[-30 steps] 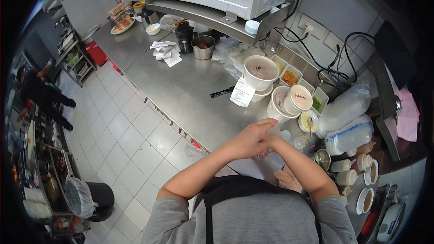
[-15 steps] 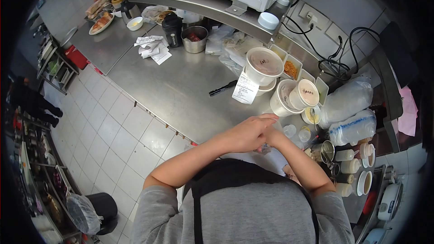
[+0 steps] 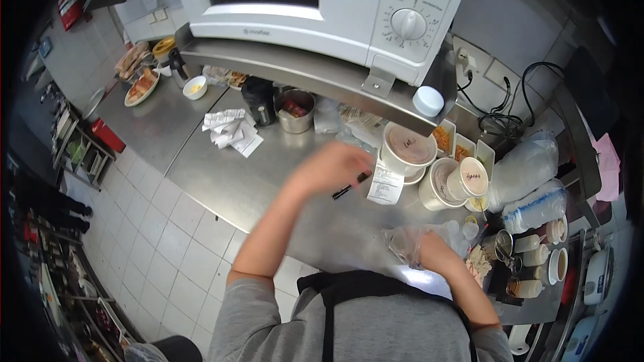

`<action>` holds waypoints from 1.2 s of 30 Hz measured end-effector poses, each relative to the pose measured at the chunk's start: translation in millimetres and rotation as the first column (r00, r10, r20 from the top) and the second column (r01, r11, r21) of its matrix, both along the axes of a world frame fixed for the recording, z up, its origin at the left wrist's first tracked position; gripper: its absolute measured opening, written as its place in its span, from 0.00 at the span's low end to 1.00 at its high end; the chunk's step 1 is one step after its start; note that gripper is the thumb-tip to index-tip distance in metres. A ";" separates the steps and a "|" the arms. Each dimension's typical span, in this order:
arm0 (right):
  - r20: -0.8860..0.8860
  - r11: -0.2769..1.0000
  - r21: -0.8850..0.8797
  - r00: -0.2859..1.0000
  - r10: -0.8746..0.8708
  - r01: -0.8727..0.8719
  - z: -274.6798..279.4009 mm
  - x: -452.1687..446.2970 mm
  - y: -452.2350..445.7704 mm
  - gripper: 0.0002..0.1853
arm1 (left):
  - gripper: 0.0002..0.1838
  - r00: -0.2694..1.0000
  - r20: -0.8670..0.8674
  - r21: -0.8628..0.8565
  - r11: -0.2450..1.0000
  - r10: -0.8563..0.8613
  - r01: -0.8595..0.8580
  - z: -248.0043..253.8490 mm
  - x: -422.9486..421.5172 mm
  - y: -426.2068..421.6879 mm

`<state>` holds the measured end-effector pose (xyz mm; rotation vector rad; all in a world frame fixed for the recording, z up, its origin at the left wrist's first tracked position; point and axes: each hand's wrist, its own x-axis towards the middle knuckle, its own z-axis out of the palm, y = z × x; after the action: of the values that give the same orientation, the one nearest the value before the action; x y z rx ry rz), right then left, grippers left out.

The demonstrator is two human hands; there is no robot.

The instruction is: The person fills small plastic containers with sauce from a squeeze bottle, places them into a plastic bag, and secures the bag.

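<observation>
Steady the clear plastic bag (image 3: 401, 241) at the right hand (image 3: 437, 253) near the bench's (image 3: 329, 224) front edge, keeping the blurred left hand (image 3: 335, 166) clear of the receipt (image 3: 385, 186); I cannot tell either grip.

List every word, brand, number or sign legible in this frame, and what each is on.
"LM": large tub's lid, handwritten.
"Hanan": small cup's lid, handwritten; last letters uncertain.
"imarflex", probably: microwave, blurred.
Too small or blurred to read: the microwave's dial markings, receipt, crumpled slips, blue print on the plastic pack.
</observation>
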<state>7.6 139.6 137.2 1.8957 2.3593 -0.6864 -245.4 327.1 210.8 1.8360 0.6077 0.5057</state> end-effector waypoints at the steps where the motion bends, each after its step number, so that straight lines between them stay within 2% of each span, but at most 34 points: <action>1: -0.089 0.996 -0.083 0.996 -0.028 0.020 50.0 -8.4 -2.3 0.13 | 0.20 0.971 -0.081 0.120 0.969 0.227 -0.217 -19.0 -14.4 44.7; 2: -0.177 0.985 -0.167 0.982 -0.064 0.034 88.3 -13.7 -8.6 0.14 | 0.19 0.864 -0.107 0.448 0.800 0.491 -0.399 -35.7 -25.3 89.0; 3: -0.282 0.984 -0.175 0.956 -0.084 0.035 108.8 -13.3 -16.8 0.16 | 0.20 0.815 0.040 0.736 0.534 0.578 -0.416 -67.2 -35.2 142.9; 4: -0.383 0.983 -0.179 0.918 -0.103 0.036 125.5 -10.6 -24.4 0.18 | 0.21 0.792 0.036 0.824 0.431 0.609 -0.369 -118.2 -49.6 208.7; 5: -0.481 0.983 -0.180 0.868 -0.121 0.038 132.7 -7.1 -29.5 0.20 | 0.24 0.678 -0.248 0.757 0.576 0.691 -0.310 -131.4 -53.4 237.5; 6: -0.516 0.988 -0.150 0.850 -0.103 0.029 133.5 -2.5 -33.5 0.21 | 0.27 0.598 -0.435 0.865 0.496 0.673 0.071 -128.6 -52.0 250.3; 7: -0.546 0.993 -0.117 0.832 -0.092 0.033 134.5 3.1 -39.9 0.23 | 0.28 0.663 -0.389 0.898 0.425 0.640 0.116 -150.4 -55.7 268.0; 8: -0.572 0.995 -0.080 0.815 -0.090 0.053 136.2 8.0 -49.3 0.25 | 0.26 0.704 -0.406 0.889 0.430 0.583 0.157 -165.6 -64.6 274.7; 9: -0.557 0.990 -0.100 0.819 -0.135 0.095 140.4 9.5 -55.6 0.25 | 0.23 0.736 -0.339 0.895 0.442 0.586 0.061 -183.5 -68.4 286.2; 12: -0.549 0.979 -0.039 0.815 -0.188 0.199 144.7 17.9 -78.8 0.26 | 0.21 0.750 -0.359 0.903 0.409 0.555 0.129 -199.3 -74.9 308.7; 15: -0.611 0.927 -0.074 0.719 -0.333 0.367 146.3 35.8 -104.7 0.24 | 0.19 0.757 -0.348 0.928 0.316 0.553 0.197 -202.3 -84.0 324.1; 18: -0.641 0.879 -0.039 0.663 -0.386 0.475 152.1 50.9 -119.7 0.22 | 0.18 0.793 -0.252 0.968 0.163 0.555 0.193 -202.1 -96.1 323.1; 21: -0.682 0.875 0.000 0.640 -0.354 0.484 154.0 57.1 -114.3 0.20 | 0.17 0.817 -0.042 0.993 -0.065 0.575 0.097 -191.1 -100.9 306.8; 22: -0.697 0.891 0.026 0.647 -0.308 0.453 154.1 55.1 -106.3 0.19 | 0.16 0.756 -0.061 0.996 -0.006 0.652 0.086 -162.9 -92.1 274.6; 24: -0.724 0.913 0.087 0.655 -0.217 0.399 152.9 45.0 -85.2 0.17 | 0.11 0.637 -0.152 0.908 0.361 0.756 -0.212 -81.1 -63.8 164.1; 25: -0.748 0.921 0.115 0.642 -0.166 0.371 148.4 37.4 -74.4 0.17 | 0.11 0.671 -0.146 0.819 0.470 0.727 -0.331 -61.6 -60.3 123.5; 26: -0.793 0.927 0.062 0.583 -0.179 0.370 142.4 27.7 -62.8 0.18 | 0.12 0.704 -0.129 0.701 0.566 0.698 -0.433 -51.2 -59.0 84.6; 27: -0.831 0.931 0.008 0.520 -0.196 0.365 136.8 16.0 -51.6 0.19 | 0.12 0.814 -0.028 0.498 0.714 0.581 -0.492 -47.6 -51.4 46.9; 28: -0.864 0.924 0.000 0.465 -0.192 0.382 133.8 1.4 -39.5 0.19 | 0.12 0.876 0.110 0.268 0.835 0.469 -0.480 -43.2 -37.8 8.7; 29: -0.892 0.918 -0.012 0.411 -0.189 0.397 131.7 -14.0 -28.3 0.19 | 0.08 0.888 0.261 0.145 0.894 0.380 -0.425 -27.3 -12.3 -33.8; 30: -0.915 0.912 -0.024 0.358 -0.185 0.410 129.8 -23.4 -22.7 0.19 | 0.06 0.891 0.344 0.140 0.922 0.297 -0.362 -13.1 12.0 -67.4; 31: -0.909 0.904 0.052 0.394 -0.132 0.423 124.4 -26.6 -20.0 0.18 | 0.02 0.906 0.366 0.260 0.911 0.215 -0.321 -10.0 28.7 -89.0; 32: -0.899 0.891 0.133 0.432 -0.075 0.433 117.3 -28.0 -16.1 0.17 | 0.04 0.905 0.422 0.319 0.926 0.054 -0.204 16.7 52.7 -110.2; 33: -0.883 0.871 0.218 0.469 -0.016 0.440 114.6 -28.8 -13.9 0.16 | 0.09 0.923 0.385 0.322 0.934 0.021 -0.155 19.2 63.8 -119.2; 35: -0.900 0.800 0.186 0.426 -0.094 0.571 121.4 -9.6 -26.9 0.11 | 0.14 0.960 0.277 0.390 0.911 0.024 -0.135 32.5 82.9 -126.3; 36: -0.907 0.754 0.169 0.399 -0.133 0.635 123.6 2.1 -35.7 0.09 | 0.15 0.986 0.164 0.387 0.919 0.016 -0.079 32.6 84.1 -128.0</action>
<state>9.7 103.9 260.9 2.9895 2.7690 -1.5206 -161.3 199.1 243.5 2.1358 0.4653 0.8476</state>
